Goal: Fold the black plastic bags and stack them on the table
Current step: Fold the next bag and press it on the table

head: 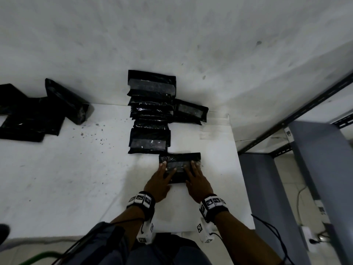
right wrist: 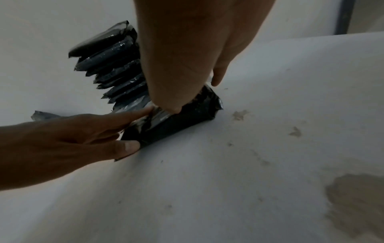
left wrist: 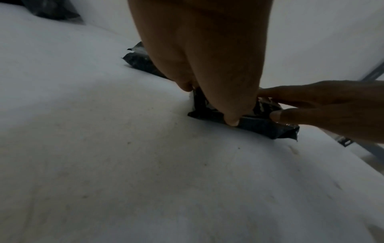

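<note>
A small folded black plastic bag (head: 179, 157) lies on the white table (head: 76, 178) near its right side, just in front of me. My left hand (head: 162, 175) presses flat on its left half and my right hand (head: 196, 176) on its right half, fingers straight. In the left wrist view the left hand (left wrist: 207, 65) bears down on the bag (left wrist: 261, 127), with the right hand (left wrist: 315, 105) beside it. In the right wrist view the right hand (right wrist: 182, 57) covers the bag (right wrist: 180, 126), while the left hand (right wrist: 72, 139) has its thumb at the near edge.
A row of several folded bags (head: 150, 111) overlaps away from me toward the wall; one more folded bag (head: 190, 111) lies to its right. Unfolded black bags (head: 34, 115) are piled at the far left. A metal rack (head: 305, 104) stands past the table's right edge.
</note>
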